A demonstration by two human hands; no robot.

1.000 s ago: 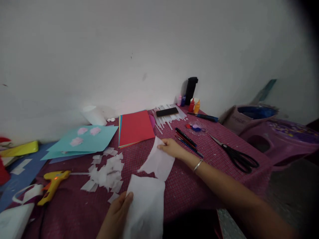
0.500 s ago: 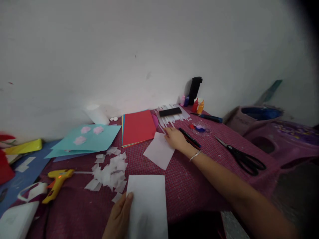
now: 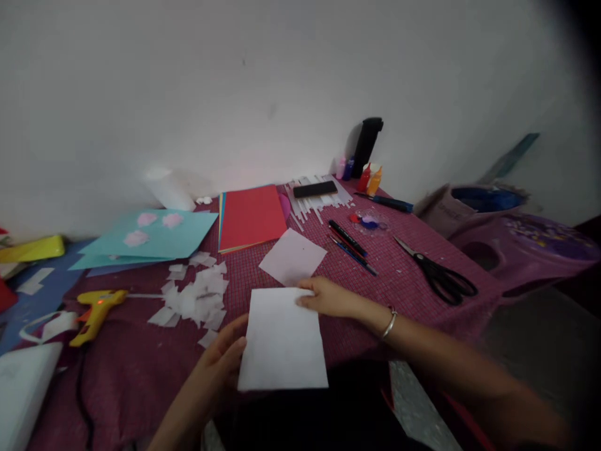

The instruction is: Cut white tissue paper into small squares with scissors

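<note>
A craft workspace is indicated: glue gun, scissors, paint bottles and coloured sheets are laid out on a cloth-covered table.

The white sheet looks matt paper, the bangle glossy metal.

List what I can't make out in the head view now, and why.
All in the head view:
Left hand: some fingertips, hidden behind the white paper.
Paper strips: parts covered by the black slab.
White object: cut off by the left edge.
Pink bag: lettering too blurred.
</note>
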